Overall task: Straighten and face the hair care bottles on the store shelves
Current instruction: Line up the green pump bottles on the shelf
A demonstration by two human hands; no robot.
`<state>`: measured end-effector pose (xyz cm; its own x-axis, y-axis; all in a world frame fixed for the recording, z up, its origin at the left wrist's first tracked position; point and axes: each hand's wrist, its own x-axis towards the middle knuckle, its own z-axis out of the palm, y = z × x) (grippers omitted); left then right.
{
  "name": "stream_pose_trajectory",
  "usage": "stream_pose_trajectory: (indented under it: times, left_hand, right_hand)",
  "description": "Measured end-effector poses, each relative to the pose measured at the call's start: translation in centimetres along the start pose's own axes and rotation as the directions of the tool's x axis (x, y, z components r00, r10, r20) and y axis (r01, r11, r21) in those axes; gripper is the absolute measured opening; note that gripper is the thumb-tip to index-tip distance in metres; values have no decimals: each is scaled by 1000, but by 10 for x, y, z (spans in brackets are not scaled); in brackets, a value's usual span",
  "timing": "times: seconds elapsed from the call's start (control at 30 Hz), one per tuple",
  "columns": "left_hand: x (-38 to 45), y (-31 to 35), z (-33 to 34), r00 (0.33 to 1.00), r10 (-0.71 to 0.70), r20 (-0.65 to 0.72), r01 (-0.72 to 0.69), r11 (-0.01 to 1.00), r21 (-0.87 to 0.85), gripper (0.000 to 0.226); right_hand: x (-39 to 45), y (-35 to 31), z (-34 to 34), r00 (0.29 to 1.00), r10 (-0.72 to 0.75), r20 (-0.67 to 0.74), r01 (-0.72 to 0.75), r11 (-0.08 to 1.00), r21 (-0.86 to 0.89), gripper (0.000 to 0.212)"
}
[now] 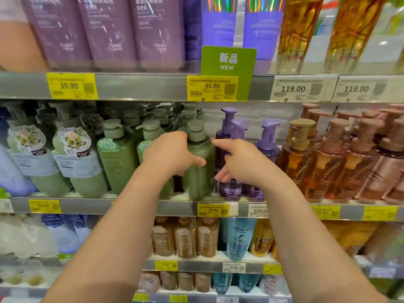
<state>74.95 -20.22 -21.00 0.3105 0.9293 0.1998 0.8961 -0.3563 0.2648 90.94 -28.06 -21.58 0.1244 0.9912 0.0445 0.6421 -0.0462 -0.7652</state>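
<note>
green pump bottle (200, 171) at twelve o'clock on the middle shelf (135, 206), left hand (172, 154) wrapped round its shoulder, right hand (238, 162) loose-fingered at three o'clock, gripping nothing. looks full, heavy, smooth-sided; best taken low on the body, not the pump.

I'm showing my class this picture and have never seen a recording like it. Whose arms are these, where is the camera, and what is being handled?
There is no machine here: a person wears one camera on the head, looking forward and down, so both bare arms reach up into view. The left hand grips a green pump bottle at the front of the middle shelf. The right hand points a finger toward it, in front of the purple pump bottles, apparently holding nothing. Amber pump bottles stand to the right, and yellow price tags line the shelf edges.
</note>
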Motion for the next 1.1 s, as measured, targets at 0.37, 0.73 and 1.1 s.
stream_pose_trajectory:
  times: [0.37,0.73,1.1]
  left_hand:
    - [5,3,0,999,15,31,-15,1000,8,70]
    - [-29,-8,4,956,32,-293,29,979,201,41]
    - [-49,-55,-4,977,-22,-211,-66,914,-401,33]
  right_hand:
    - [6,18,0,997,-78,-17,77,996,-35,72]
    - [26,0,34,991,-110,-78,114,992,48,59]
    - [38,-28,66,911,-78,-404,-95,916,-391,92]
